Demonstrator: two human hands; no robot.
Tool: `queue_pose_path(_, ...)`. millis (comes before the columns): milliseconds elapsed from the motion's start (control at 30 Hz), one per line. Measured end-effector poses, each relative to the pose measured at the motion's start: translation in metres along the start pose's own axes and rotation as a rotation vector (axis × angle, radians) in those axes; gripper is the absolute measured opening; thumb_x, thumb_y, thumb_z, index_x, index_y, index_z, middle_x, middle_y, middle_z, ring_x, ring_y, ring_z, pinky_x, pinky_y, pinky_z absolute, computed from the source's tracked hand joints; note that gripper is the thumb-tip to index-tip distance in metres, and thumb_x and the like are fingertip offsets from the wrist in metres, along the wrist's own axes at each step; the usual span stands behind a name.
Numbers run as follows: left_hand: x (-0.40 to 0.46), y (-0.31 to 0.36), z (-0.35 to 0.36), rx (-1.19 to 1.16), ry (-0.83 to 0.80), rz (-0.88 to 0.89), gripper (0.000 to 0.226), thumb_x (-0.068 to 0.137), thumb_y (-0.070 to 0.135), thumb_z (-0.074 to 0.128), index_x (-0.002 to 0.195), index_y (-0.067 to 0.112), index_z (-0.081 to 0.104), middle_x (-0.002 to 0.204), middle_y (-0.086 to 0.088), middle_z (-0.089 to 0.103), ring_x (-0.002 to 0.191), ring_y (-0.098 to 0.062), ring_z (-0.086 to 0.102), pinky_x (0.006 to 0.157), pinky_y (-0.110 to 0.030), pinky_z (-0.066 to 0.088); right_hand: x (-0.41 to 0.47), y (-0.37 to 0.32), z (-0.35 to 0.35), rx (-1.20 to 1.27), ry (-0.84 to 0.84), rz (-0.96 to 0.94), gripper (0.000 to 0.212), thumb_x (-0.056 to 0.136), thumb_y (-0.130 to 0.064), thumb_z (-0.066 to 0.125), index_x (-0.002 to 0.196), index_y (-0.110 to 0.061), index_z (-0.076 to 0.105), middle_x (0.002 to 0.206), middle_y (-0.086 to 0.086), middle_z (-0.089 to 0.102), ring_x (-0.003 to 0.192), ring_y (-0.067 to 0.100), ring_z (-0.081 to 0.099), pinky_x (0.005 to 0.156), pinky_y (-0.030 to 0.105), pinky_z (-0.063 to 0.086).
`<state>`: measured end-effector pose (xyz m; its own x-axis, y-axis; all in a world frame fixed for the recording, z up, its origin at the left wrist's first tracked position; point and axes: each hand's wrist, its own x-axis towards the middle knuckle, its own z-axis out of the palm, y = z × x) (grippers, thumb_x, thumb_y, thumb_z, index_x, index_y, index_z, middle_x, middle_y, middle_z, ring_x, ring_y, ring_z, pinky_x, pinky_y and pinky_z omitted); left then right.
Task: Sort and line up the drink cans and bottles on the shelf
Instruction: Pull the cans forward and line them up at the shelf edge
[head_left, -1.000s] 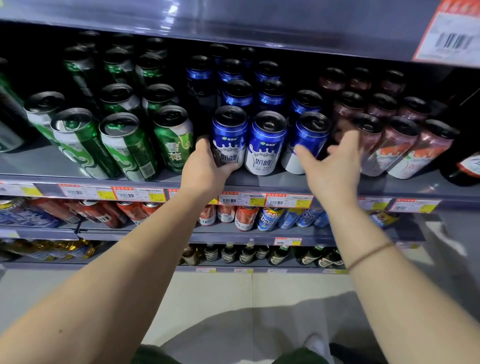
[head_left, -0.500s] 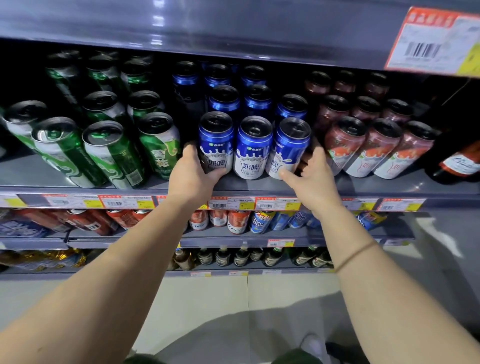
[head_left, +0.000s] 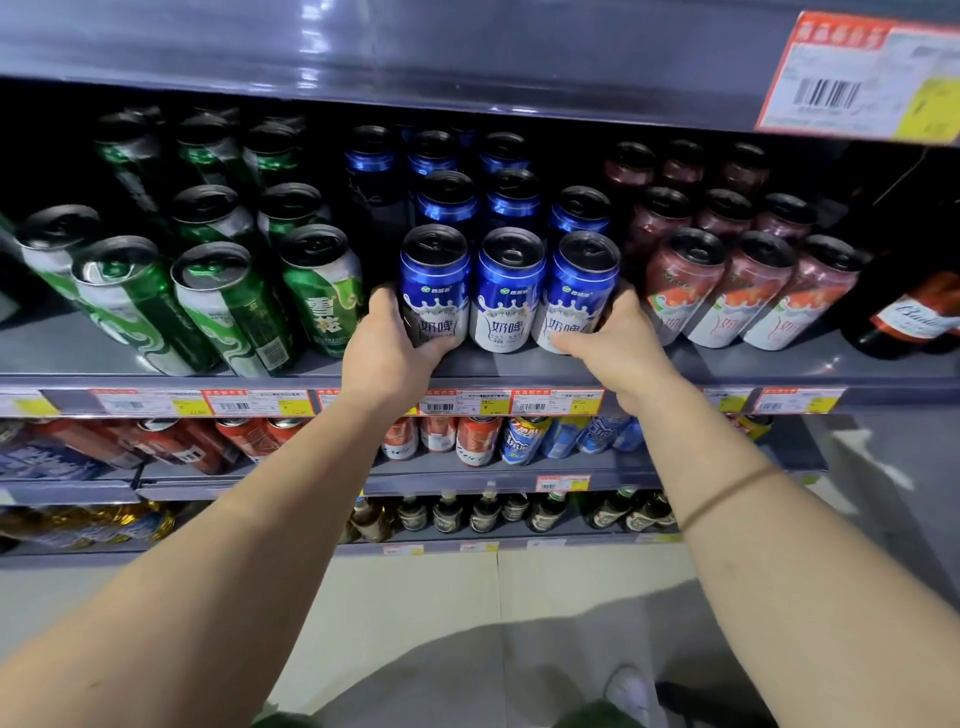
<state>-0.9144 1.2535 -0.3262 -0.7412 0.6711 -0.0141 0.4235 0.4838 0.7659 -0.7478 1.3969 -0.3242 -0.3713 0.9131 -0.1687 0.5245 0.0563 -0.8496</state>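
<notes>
Three blue-and-white cans stand side by side at the front of the grey shelf: a left blue can, a middle blue can and a right blue can. My left hand wraps the lower left side of the left can. My right hand grips the lower right side of the right can. More blue cans queue behind them. Green cans fill the left part of the shelf, reddish cans the right.
A dark bottle with a red label stands at the far right. The upper shelf edge hangs low over the cans and carries a price tag. Lower shelves hold red cans and dark bottles. Price labels line the edge.
My right hand closed in from the right onto the right blue can and pushed it left against the middle one; the three front cans now stand close and upright. The view moved nearer.
</notes>
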Motion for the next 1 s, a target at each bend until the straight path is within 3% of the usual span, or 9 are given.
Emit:
queue_pose_path(133,0.001,0.001,0.002,-0.002,-0.001,-0.023,0.054,0.078,0.039,0.076,0.109,0.01,0.042,0.106,-0.007,0.06,0.088,-0.026,0.055,0.071,-0.034,0.041,0.0,-0.003,0.007,0.003,0.073,-0.037,0.08,0.058,-0.034,0.088,0.124,-0.022,0.045,0.122,-0.001,0.059,0.109,0.017,0.058,0.095,0.038,0.049)
queue_pose_path(267,0.005,0.001,0.004,0.0,0.0,-0.048,0.053,0.079,0.04,0.075,0.107,0.01,0.041,0.106,-0.01,0.06,0.088,-0.028,0.055,0.071,-0.034,0.04,-0.004,-0.001,0.002,0.026,0.041,-0.064,0.071,0.071,-0.021,0.083,0.13,-0.02,0.044,0.124,-0.005,0.058,0.106,0.012,0.057,0.089,0.029,0.046)
queue_pose_path(433,0.004,0.002,0.004,-0.035,-0.011,-0.04,0.056,0.079,0.039,0.076,0.11,0.009,0.041,0.108,-0.009,0.06,0.091,-0.026,0.056,0.074,-0.034,0.041,-0.017,-0.007,-0.001,0.016,0.012,-0.067,0.072,0.073,-0.022,0.081,0.133,-0.021,0.04,0.119,-0.01,0.058,0.107,0.012,0.056,0.088,0.031,0.046)
queue_pose_path(500,0.001,0.003,0.002,-0.103,0.006,-0.001,0.057,0.078,0.036,0.078,0.115,0.01,0.042,0.11,-0.004,0.06,0.092,-0.02,0.056,0.074,-0.03,0.041,-0.028,-0.014,-0.002,-0.005,0.108,-0.128,0.068,0.074,-0.027,0.08,0.13,-0.019,0.041,0.107,-0.015,0.056,0.101,0.009,0.054,0.086,0.029,0.045)
queue_pose_path(600,-0.005,0.01,-0.004,-0.228,0.095,0.142,0.065,0.076,0.027,0.08,0.128,0.014,0.042,0.115,0.008,0.055,0.098,-0.003,0.051,0.076,-0.011,0.041,-0.036,-0.033,-0.007,0.008,0.338,-0.298,0.054,0.073,-0.043,0.074,0.113,-0.022,0.045,0.102,-0.006,0.053,0.092,0.013,0.051,0.086,0.032,0.045)
queue_pose_path(667,-0.003,0.016,-0.008,-0.271,0.173,0.245,0.075,0.073,0.027,0.082,0.135,0.015,0.041,0.121,0.009,0.053,0.112,-0.002,0.05,0.092,-0.012,0.041,-0.027,-0.052,-0.012,0.03,0.392,-0.424,0.056,0.071,-0.046,0.071,0.119,-0.027,0.051,0.111,-0.002,0.06,0.101,0.015,0.057,0.092,0.032,0.047)
queue_pose_path(800,0.006,0.022,-0.008,-0.302,0.164,0.278,0.094,0.063,0.035,0.087,0.141,0.019,0.037,0.133,0.004,0.053,0.128,-0.012,0.046,0.105,-0.036,0.043,0.004,-0.102,-0.019,-0.245,0.247,-0.508,0.054,0.08,-0.036,0.072,0.129,-0.02,0.057,0.127,0.0,0.062,0.115,0.017,0.057,0.099,0.026,0.043)
queue_pose_path(933,-0.001,0.014,0.0,-0.383,0.062,0.135,0.101,0.066,0.022,0.088,0.145,0.012,0.026,0.135,0.005,0.049,0.125,-0.007,0.047,0.108,-0.032,0.04,0.033,-0.125,-0.01,-0.54,-0.017,-0.523,0.054,0.086,-0.034,0.068,0.135,-0.021,0.051,0.137,0.0,0.055,0.124,0.019,0.052,0.096,0.019,0.035)
queue_pose_path(1000,-0.004,0.009,0.005,-0.32,0.045,0.057,0.096,0.071,0.022,0.085,0.145,0.012,0.025,0.131,0.003,0.052,0.12,-0.009,0.049,0.102,-0.025,0.04,0.044,-0.128,-0.001,-0.607,-0.077,-0.555,0.058,0.085,-0.033,0.069,0.138,-0.021,0.049,0.14,0.0,0.053,0.126,0.018,0.05,0.095,0.017,0.033)
